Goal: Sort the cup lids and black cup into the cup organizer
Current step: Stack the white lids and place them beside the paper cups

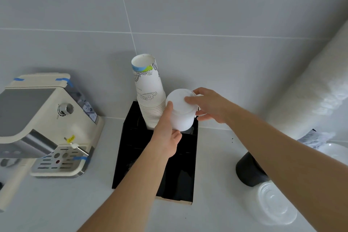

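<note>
Now both hands, left [167, 135] and right [209, 106], clasp the white lid stack [180, 109]; keep it upright, ease straight into the organizer [131, 149].

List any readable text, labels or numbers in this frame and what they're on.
None can be read.
Paper cup stack: printed drawings and a faint line of text, too blurred.
Espresso machine: yellow tag and side panel sticker, markings too small.
White lid stack, black organizer: no text seen.

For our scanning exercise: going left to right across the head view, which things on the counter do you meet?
Espresso machine → black cup organizer → stack of white lids held by both hands → black cup → clear lids.
</note>
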